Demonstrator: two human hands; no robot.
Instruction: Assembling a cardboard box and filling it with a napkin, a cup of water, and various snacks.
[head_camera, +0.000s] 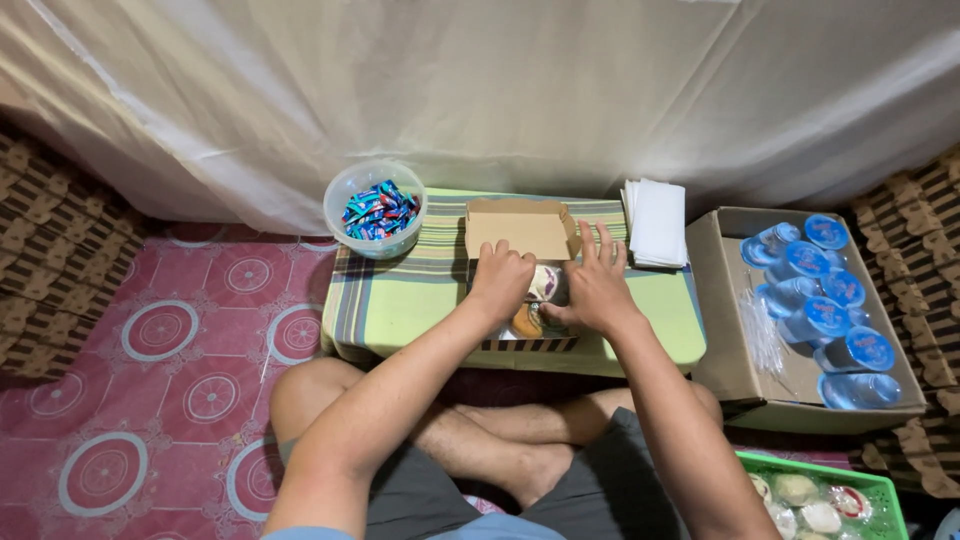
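Note:
A small brown cardboard box (521, 227) stands open on a low table with a green striped cloth (410, 300), its lid tipped back. Inside it I see snacks, among them a brown pastry (526, 322) and a white wrapped piece (545, 283). My left hand (500, 282) rests with curled fingers on the box's left side, over the contents. My right hand (597, 285) sits at the box's right side, fingers spread upward and thumb near the snacks. Whether either hand grips a snack is hidden.
A clear plastic bowl of blue wrapped candies (377, 209) stands at the table's back left. A stack of white napkins (657, 222) lies at its back right. A carton of sealed water cups (820, 310) stands to the right. A green basket of snacks (818, 503) sits lower right.

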